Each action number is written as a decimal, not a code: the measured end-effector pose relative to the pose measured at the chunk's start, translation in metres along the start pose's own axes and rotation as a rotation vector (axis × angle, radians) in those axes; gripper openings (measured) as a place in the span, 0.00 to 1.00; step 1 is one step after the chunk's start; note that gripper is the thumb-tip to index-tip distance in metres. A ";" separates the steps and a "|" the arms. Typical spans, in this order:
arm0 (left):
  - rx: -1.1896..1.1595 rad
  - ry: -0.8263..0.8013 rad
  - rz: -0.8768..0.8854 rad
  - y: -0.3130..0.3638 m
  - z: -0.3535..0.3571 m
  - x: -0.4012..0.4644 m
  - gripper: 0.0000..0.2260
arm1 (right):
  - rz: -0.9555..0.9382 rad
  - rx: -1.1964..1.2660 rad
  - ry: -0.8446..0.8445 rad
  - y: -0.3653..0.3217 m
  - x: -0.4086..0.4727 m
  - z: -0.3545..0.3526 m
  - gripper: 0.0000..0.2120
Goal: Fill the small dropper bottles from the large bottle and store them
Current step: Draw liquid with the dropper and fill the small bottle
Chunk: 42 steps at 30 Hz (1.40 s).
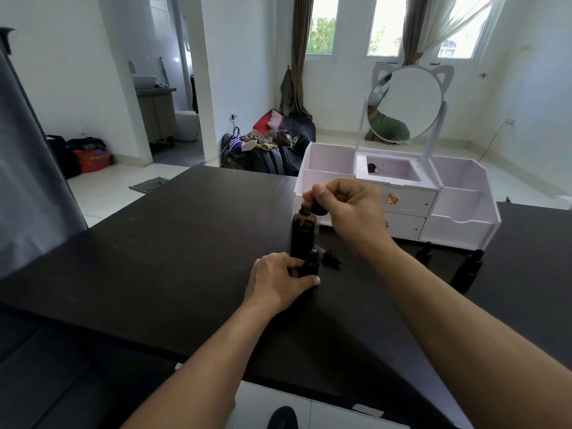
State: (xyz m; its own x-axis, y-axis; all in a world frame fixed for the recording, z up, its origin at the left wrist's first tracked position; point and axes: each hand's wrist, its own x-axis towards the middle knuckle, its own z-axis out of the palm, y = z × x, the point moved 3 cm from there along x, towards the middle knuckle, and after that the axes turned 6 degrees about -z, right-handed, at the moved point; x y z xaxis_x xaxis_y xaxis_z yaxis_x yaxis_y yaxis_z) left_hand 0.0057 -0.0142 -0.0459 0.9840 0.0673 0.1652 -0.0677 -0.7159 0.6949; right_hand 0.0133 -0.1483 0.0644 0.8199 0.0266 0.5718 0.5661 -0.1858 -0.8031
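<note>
A large dark amber bottle point(301, 232) stands uncapped on the black table point(185, 258). My right hand point(353, 209) pinches the black bulb of a dropper point(318, 209) beside the bottle's neck; its glass tube points down toward a small dark bottle point(311, 264). My left hand point(278, 281) grips that small bottle on the table. A loose small black dropper cap point(331, 257) lies just right of it. Two more small dark dropper bottles point(424, 251) point(469, 269) stand capped further right.
A white vanity organizer point(458, 212) with open compartments, two drawers and a round cat-eared mirror point(405, 103) sits at the table's back right. A makeup brush point(373, 168) lies in its middle compartment. Bags lie on the floor beyond the table.
</note>
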 end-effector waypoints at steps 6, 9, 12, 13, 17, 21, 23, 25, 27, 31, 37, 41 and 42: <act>-0.005 -0.001 0.000 0.000 0.001 0.000 0.17 | -0.029 -0.017 -0.014 -0.001 -0.001 -0.001 0.08; 0.002 0.005 0.003 0.000 0.000 -0.001 0.17 | -0.039 0.008 -0.008 -0.006 0.002 -0.003 0.07; -0.004 -0.004 0.009 0.001 0.000 -0.001 0.17 | -0.038 0.069 0.041 -0.014 0.011 -0.006 0.06; -0.004 -0.006 0.012 0.001 -0.001 -0.001 0.17 | -0.034 0.096 0.068 -0.017 0.016 -0.008 0.07; 0.000 -0.015 0.021 0.002 -0.001 -0.001 0.16 | -0.056 0.096 0.163 -0.027 0.041 -0.010 0.07; -0.002 -0.007 0.010 0.002 0.000 -0.001 0.17 | -0.068 0.042 0.196 -0.031 0.058 -0.005 0.09; 0.001 -0.008 0.002 0.002 0.000 -0.001 0.17 | -0.077 0.014 0.179 -0.029 0.062 0.000 0.09; 0.005 -0.009 0.000 0.002 0.000 0.000 0.17 | -0.073 -0.009 0.156 -0.025 0.064 0.004 0.09; 0.008 -0.009 0.001 0.002 0.001 0.000 0.17 | -0.064 -0.029 0.141 -0.019 0.063 0.008 0.09; -0.007 -0.004 0.006 0.000 0.002 0.000 0.17 | -0.048 -0.057 0.112 -0.004 0.059 0.012 0.08; -0.044 0.022 0.007 -0.001 0.002 -0.002 0.17 | 0.033 -0.062 0.051 0.020 0.047 0.021 0.09; -0.055 0.037 0.012 -0.001 0.002 -0.001 0.17 | 0.041 -0.067 0.037 0.032 0.039 0.026 0.09; -0.055 0.039 0.013 -0.001 0.002 -0.001 0.18 | 0.044 -0.069 0.038 0.034 0.038 0.027 0.10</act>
State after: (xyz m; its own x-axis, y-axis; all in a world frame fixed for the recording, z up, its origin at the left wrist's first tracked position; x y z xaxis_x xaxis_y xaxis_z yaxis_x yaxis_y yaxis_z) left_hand 0.0050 -0.0149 -0.0480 0.9758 0.0864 0.2008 -0.0901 -0.6778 0.7297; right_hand 0.0657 -0.1268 0.0541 0.8395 -0.0199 0.5430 0.5212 -0.2533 -0.8150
